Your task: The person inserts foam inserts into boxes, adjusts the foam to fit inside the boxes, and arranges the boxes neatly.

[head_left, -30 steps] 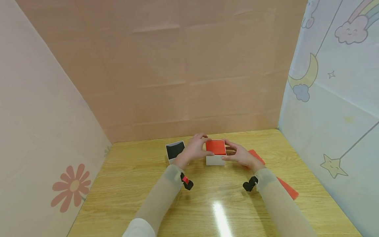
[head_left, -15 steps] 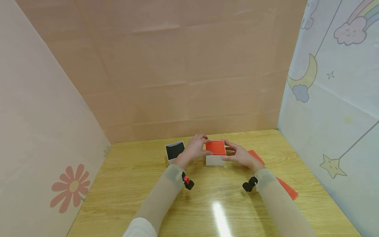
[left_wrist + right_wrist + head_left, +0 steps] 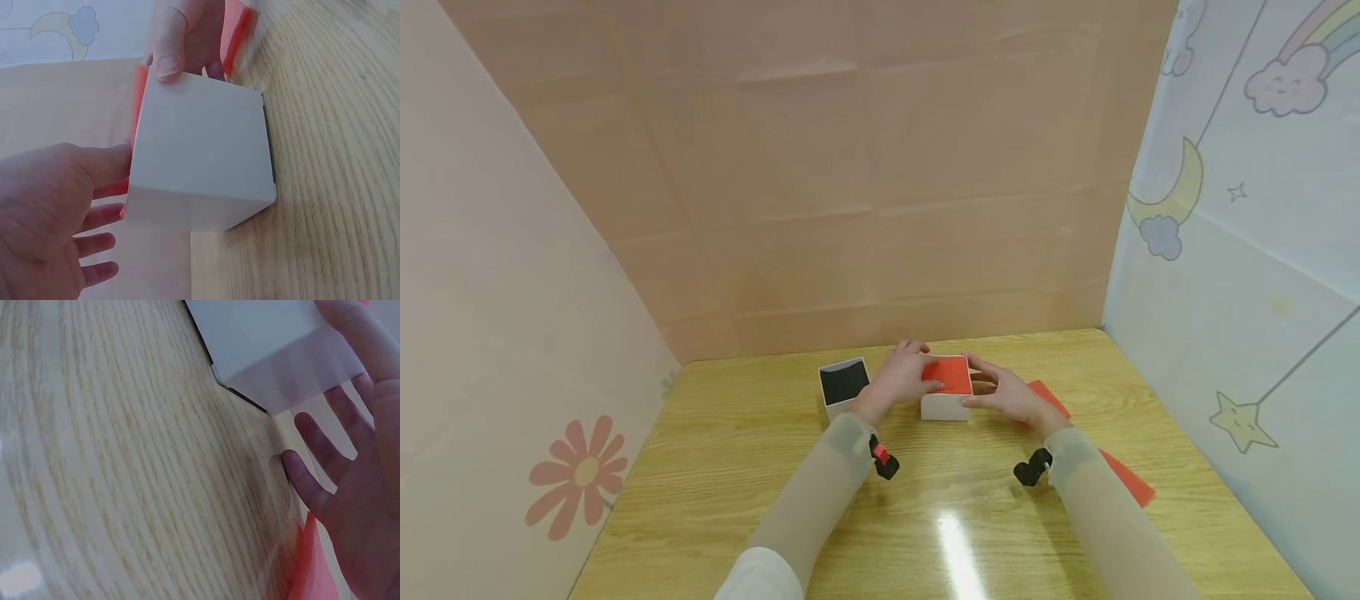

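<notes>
A white box [image 3: 945,407] stands on the table with a red sheet [image 3: 951,375] across its open top. My left hand [image 3: 901,379] reaches over the box's left edge, thumb and forefinger resting on the red sheet; in the left wrist view its other fingers extend loosely beside the box. The sheet stands slightly proud of the rim there. My right hand [image 3: 1011,396] holds the box's right side, thumb on the near face and forefinger at the far corner. In the right wrist view, its remaining fingers [image 3: 322,440] spread apart off the box.
To the left, partly behind my left wrist, sits a second white box [image 3: 837,408] with a dark inside. Red sheets [image 3: 1127,477] lie on the table [image 3: 737,483] under and beside my right forearm. A brown covering [image 3: 880,208] rises behind the table, with light walls at both sides.
My left hand has shifted slightly right, so its thumb and forefinger reach farther over the red sheet. My right hand and the box stay in place.
</notes>
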Demonstrator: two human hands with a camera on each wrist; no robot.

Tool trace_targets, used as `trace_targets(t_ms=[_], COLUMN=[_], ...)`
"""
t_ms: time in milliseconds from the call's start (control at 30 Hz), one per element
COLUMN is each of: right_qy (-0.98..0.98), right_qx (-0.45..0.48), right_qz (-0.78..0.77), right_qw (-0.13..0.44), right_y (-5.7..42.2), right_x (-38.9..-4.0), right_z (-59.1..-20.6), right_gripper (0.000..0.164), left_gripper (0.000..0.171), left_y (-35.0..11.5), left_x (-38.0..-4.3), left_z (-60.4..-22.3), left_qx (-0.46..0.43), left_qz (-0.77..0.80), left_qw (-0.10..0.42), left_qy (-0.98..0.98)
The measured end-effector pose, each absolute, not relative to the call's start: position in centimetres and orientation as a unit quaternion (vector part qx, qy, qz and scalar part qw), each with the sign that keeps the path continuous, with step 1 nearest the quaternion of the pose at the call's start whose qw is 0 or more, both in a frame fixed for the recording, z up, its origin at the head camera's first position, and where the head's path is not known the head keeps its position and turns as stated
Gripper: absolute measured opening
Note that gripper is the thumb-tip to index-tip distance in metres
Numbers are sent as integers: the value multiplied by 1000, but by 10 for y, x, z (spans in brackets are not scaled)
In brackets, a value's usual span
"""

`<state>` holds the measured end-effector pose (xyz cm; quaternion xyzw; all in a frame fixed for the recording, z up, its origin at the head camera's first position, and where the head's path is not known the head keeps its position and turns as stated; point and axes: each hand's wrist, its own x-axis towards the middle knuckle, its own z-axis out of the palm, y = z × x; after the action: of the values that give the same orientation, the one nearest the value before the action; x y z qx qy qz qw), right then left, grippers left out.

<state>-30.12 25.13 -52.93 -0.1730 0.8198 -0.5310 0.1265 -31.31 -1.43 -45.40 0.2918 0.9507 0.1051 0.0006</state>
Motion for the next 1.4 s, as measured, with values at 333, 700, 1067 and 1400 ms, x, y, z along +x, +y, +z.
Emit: trace_targets(t_ms=[333,700,1067,1400], right_qy=[820,812,807,805], right_qx=[-166,-171,-170,-168], right_qz=[-532,-543,-549,-552], right_qw=[131,129,137,137], right_y=[250,251,251,251], right_x=[-299,-299,-297,-298], right_z=[-527,-528,-524,-526], right_gripper=[102,101,104,102], left_gripper=[51,56,55,51], left_y=[-9,5,15,21], left_x=[-317,-315,-312,-314], left_z=[-459,-453,-452,-450], left_qx=[283,329,329,315], left_qz=[96,118,118,92], left_qw=[6,-31,-49,-23], left_qy=[954,936,936,944])
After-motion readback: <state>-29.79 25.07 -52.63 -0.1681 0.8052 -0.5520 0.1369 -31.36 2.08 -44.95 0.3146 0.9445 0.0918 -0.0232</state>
